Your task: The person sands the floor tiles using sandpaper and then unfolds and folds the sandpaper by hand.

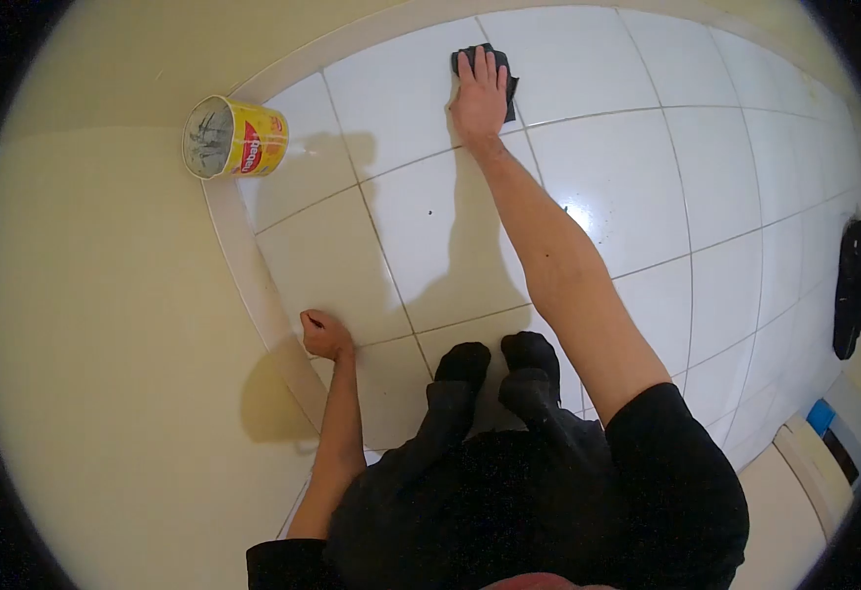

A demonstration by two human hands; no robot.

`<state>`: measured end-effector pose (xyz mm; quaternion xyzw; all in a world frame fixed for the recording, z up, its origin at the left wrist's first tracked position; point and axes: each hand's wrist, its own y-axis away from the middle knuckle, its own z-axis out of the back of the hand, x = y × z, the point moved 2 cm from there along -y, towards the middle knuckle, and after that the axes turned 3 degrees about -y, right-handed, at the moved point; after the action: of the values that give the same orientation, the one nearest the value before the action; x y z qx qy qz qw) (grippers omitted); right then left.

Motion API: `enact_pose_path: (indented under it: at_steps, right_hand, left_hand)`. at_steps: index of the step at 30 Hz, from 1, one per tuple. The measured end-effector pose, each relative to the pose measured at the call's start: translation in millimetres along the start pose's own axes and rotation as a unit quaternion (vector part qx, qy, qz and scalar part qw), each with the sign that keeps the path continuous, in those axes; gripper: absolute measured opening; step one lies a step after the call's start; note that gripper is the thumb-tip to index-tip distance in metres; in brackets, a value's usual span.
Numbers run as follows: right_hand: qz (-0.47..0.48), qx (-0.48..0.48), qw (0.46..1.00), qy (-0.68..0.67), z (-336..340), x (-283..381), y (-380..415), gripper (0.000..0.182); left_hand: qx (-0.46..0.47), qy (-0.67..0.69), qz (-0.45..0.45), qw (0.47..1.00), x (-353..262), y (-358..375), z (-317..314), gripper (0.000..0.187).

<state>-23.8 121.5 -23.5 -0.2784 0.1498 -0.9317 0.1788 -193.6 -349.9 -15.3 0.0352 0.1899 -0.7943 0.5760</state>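
Note:
My right hand (481,98) reaches far forward and lies with its fingers spread on a dark, folded cloth (512,96) on the white tiled floor (421,236). Part of the cloth is hidden beneath the fingers. My left hand (325,335) is closed in a fist low at the left, at the floor's edge near the wall. No object shows in that fist. Ahead of it, in the corner, a yellow tub (262,141) with a red label stands beside the skirting, its inside streaked grey.
A pale wall (106,295) with a light skirting (239,246) bounds the floor on the left and far side. My dark-socked feet (463,362) are just below the middle. Black footwear (853,290) lies at the right edge. A small dark speck (430,212) marks a tile.

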Motion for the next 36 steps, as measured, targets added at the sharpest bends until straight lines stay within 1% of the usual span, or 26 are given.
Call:
enact_pose_path:
  at_steps: [2,3,6,7,9,10,11,12,14,15,18,19,21,22,23,24,26,27,28,29,30,31,32,33,34,36]
  right_hand:
    - [-0.018,-0.001,1.000,0.019,13,-16,4,0.056]
    - [-0.020,-0.011,0.999,0.033,20,-24,6,0.061]
    - [-0.061,0.005,0.997,0.056,43,-46,18,0.066]
    - [-0.069,0.008,0.996,0.049,52,-53,24,0.072]
    - [-0.076,0.001,0.996,0.051,67,-66,32,0.073]
    - [-0.080,-0.001,0.996,0.051,70,-74,37,0.073]
    - [-0.079,-0.017,0.996,0.024,72,-82,40,0.072]
    - [-0.075,-0.006,0.997,-0.013,76,-88,41,0.070]
    - [-0.067,0.020,0.994,-0.087,85,-100,46,0.068]
    - [-0.036,-0.012,0.988,-0.148,91,-105,49,0.064]
    - [-0.044,0.007,0.949,-0.312,119,-111,42,0.059]
    - [-0.022,-0.022,0.953,-0.301,131,-101,43,0.048]
    - [0.021,0.007,0.952,-0.304,157,-72,48,0.049]
    - [0.042,0.021,0.951,-0.305,165,-55,55,0.050]
    - [0.059,0.027,0.937,-0.342,167,-37,66,0.052]
    - [0.089,0.056,0.939,-0.326,170,-17,78,0.069]
    - [0.131,0.098,0.935,-0.316,173,30,110,0.075]
    - [0.179,0.103,0.933,-0.296,163,47,130,0.075]
    - [0.226,0.137,0.923,-0.281,144,65,152,0.072]
    - [0.259,0.177,0.916,-0.248,144,86,179,0.064]
    - [0.321,0.244,0.900,-0.163,151,108,190,0.060]
    - [0.327,0.233,0.893,-0.204,131,117,223,0.059]
    - [0.373,0.254,0.885,-0.118,123,126,244,0.058]
    - [0.388,0.268,0.872,-0.130,108,125,259,0.058]
    - [0.404,0.281,0.859,-0.142,99,126,264,0.059]
    - [0.408,0.288,0.853,-0.151,83,127,259,0.056]
  left_hand:
    - [-0.001,-0.008,0.002,1.000,2,0,0,0.031]
    - [-0.001,-0.012,0.004,1.000,2,0,-1,0.031]
    - [-0.003,-0.003,0.002,1.000,5,-1,-3,0.030]
    - [-0.009,-0.002,-0.003,1.000,4,0,-1,0.030]
    - [-0.023,0.003,-0.012,1.000,1,0,-1,0.031]
    - [-0.010,-0.008,-0.002,1.000,0,0,0,0.031]
    - [0.002,-0.019,0.007,1.000,0,0,1,0.031]
    - [0.015,-0.030,0.017,0.999,0,-1,1,0.031]
    - [0.004,-0.018,0.002,1.000,-1,-2,2,0.031]
    - [-0.001,-0.012,-0.005,1.000,-1,-1,2,0.031]
    - [-0.009,0.006,0.002,1.000,3,0,-2,0.030]
    - [-0.005,0.009,0.008,1.000,1,0,0,0.030]
    - [0.004,0.013,0.017,1.000,-3,0,4,0.029]
    - [0.003,0.038,0.013,0.999,0,1,4,0.030]
    - [0.003,0.063,0.008,0.998,4,2,3,0.030]
    - [0.003,0.088,0.000,0.996,6,0,2,0.030]
    - [-0.002,0.125,0.011,0.992,2,1,3,0.031]
    - [-0.002,0.141,0.017,0.990,3,4,5,0.032]
    - [-0.010,0.124,0.008,0.992,4,4,5,0.033]
    - [-0.018,0.108,0.000,0.994,2,3,3,0.033]
    - [-0.027,0.091,-0.006,0.995,1,4,1,0.034]
    - [-0.018,0.080,-0.007,0.997,0,4,1,0.034]
    - [-0.009,0.070,-0.007,0.998,-1,3,2,0.034]
    - [0.001,0.058,-0.008,0.998,-2,4,5,0.034]
    - [0.010,0.037,-0.002,0.999,-3,5,7,0.034]
    - [0.023,-0.002,0.007,1.000,-7,3,7,0.034]
